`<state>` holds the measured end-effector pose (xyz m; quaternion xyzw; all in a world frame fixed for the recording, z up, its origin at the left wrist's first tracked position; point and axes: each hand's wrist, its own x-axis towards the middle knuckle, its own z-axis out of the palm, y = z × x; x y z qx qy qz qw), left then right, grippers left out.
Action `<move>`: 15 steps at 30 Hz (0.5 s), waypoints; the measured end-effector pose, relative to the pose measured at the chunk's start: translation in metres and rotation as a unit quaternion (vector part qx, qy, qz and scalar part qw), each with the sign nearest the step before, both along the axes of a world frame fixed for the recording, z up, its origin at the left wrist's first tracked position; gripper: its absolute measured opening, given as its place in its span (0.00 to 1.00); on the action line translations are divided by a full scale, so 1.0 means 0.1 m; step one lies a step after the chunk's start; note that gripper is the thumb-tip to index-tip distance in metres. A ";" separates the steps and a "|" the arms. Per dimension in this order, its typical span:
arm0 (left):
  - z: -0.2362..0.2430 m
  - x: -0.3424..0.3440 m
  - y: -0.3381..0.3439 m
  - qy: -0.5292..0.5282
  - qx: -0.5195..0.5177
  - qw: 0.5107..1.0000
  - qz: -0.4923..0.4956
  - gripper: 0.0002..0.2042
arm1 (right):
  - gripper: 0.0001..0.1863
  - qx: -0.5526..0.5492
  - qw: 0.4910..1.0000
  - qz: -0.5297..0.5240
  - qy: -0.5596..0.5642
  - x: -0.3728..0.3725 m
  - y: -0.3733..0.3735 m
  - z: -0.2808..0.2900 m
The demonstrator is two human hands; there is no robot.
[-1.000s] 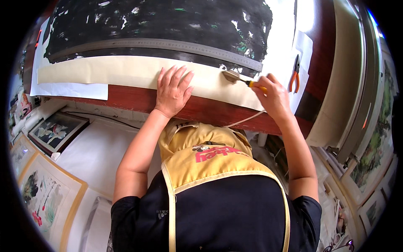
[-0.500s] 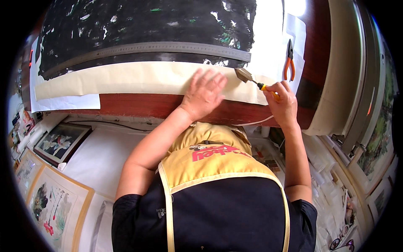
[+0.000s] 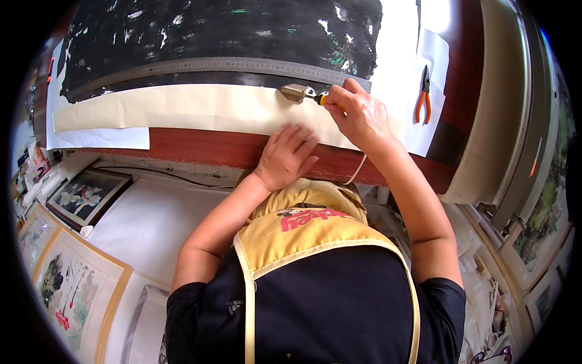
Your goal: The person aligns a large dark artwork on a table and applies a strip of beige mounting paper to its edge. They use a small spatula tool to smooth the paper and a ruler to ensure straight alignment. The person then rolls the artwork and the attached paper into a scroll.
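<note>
My right hand (image 3: pixel 361 115) is closed round the black and yellow handle of a small hand iron (image 3: pixel 295 93). Its flat metal head rests at the upper edge of a long cream strip (image 3: pixel 182 106), and a white cord (image 3: pixel 356 170) hangs below my hand. With fingers spread, my left hand (image 3: pixel 285 156) lies over the lower edge of the strip and the table edge, holding nothing. Along the strip lies a dark painted sheet (image 3: pixel 212 30) with white and green flecks. A long steel ruler (image 3: pixel 230 65) lies across that sheet, just beyond the strip.
Orange-handled pliers (image 3: pixel 424 100) lie on white paper at the right of the red-brown table (image 3: pixel 200 141). A pale roll (image 3: pixel 500 91) runs along the right side. Below left are a dark framed picture (image 3: pixel 88 197) and a flower painting (image 3: pixel 73 297).
My right hand has carried the iron left along the strip's upper edge. My left hand has drawn back from the strip toward the table edge. The view has shifted slightly.
</note>
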<state>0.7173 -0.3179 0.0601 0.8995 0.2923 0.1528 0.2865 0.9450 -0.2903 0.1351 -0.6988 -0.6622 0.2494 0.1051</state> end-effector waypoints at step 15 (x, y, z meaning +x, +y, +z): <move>-0.12 0.25 -0.13 -0.112 -0.151 0.956 -0.226 0.14 | 0.06 0.041 0.992 -0.118 -0.036 0.86 -0.93 0.12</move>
